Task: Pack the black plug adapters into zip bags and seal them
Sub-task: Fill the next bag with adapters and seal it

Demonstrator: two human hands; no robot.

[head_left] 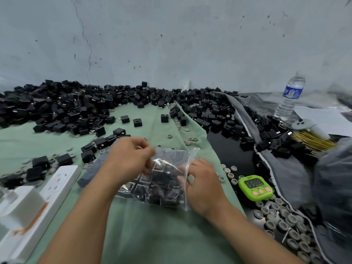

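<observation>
A clear zip bag [167,180] holding several black plug adapters lies on the green cloth [152,235] in front of me. My left hand [129,159] pinches the bag's top edge at its left end, fingers curled. My right hand [203,183] grips the bag's right side, with a small metal piece showing under its fingers. A large heap of loose black plug adapters [66,107] runs along the wall behind, and single adapters [137,122] lie scattered on the cloth.
A white power strip [47,191] lies at the left. At the right sit a green digital timer [256,186], several grey round caps [282,220], a water bottle [290,96], gold wire ties [312,141] and a grey cloth [282,168].
</observation>
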